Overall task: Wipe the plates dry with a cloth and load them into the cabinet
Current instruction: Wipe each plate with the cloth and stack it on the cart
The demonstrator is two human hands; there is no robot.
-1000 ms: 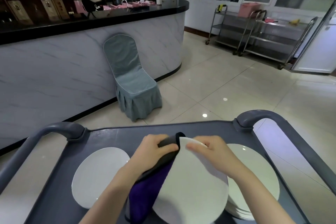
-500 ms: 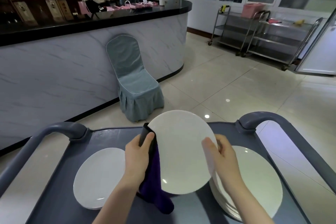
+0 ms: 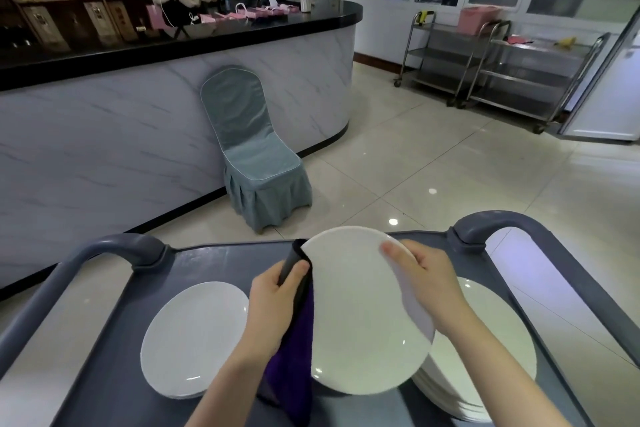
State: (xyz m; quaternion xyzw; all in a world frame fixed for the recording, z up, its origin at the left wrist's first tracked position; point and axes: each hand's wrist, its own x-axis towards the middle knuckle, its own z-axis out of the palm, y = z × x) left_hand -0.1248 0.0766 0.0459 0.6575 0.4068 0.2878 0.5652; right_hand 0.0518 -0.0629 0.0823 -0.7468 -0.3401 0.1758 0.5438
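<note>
While left hand pinches cloth, right hand grips plate beside it.

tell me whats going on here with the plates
A person at a grey cart is wiping a white plate, held tilted up above the cart. The left hand grips a purple cloth against the plate's left rim, and the right hand holds its right rim, fingers over the front. Another plate lies flat on the cart's left side, and a stack of plates sits on the right. No cabinet is in view.
</note>
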